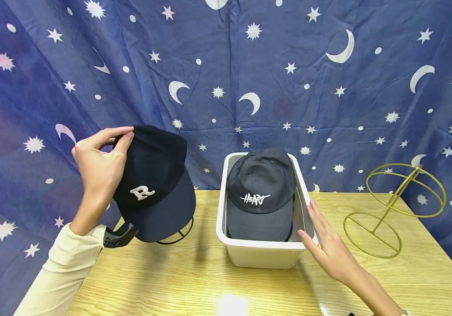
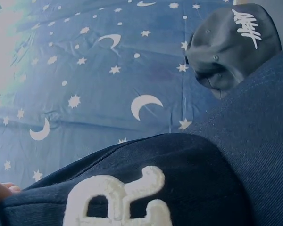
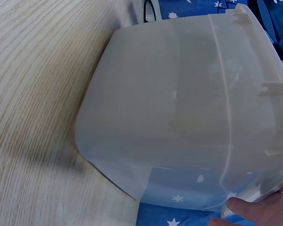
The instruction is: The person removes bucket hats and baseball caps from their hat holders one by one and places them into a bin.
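Observation:
My left hand pinches the crown of a dark navy baseball cap between thumb and fingers. A white R-like letter marks its front, and the brim tilts down to the right. Below the brim shows part of a black wire stand; its upper part is hidden. Straight fingers of my right hand rest along the right rim of a white plastic bin. Inside lies a dark grey cap lettered HEART. The right wrist view shows the bin's side wall with fingertips at its rim.
A gold wire stand with two rings stands bare on the right of the wooden table. Behind everything hangs a blue curtain with white moons and stars. Something blue peeks out beneath the grey cap.

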